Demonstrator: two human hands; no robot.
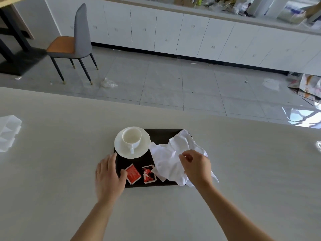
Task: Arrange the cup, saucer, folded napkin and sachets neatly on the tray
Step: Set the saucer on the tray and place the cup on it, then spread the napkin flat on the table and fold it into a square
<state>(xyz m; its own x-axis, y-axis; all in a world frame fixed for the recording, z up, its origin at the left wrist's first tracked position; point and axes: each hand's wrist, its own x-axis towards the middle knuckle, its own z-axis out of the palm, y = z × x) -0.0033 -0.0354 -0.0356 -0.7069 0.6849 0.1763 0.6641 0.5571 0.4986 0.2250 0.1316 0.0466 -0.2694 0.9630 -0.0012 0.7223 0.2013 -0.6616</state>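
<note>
A black tray (161, 134) lies on the pale table. At its far left a white cup (131, 138) stands on a white saucer (144, 146), handle toward me. Two red sachets (133, 173) (148, 174) lie side by side at the tray's near edge. A crumpled white napkin (169, 157) covers the tray's right half and spills over its right edge. My left hand (109, 176) rests flat on the tray's near left corner, thumb close to the left sachet. My right hand (196, 167) hovers over the napkin, thumb and forefinger curled close together; no clear grip shows.
The table (52, 171) stretches wide on all sides. A crumpled white plastic bag (8, 131) lies at its far left edge. Beyond the table are a tiled floor, a grey and orange chair (74, 44) and white cabinets (173, 32).
</note>
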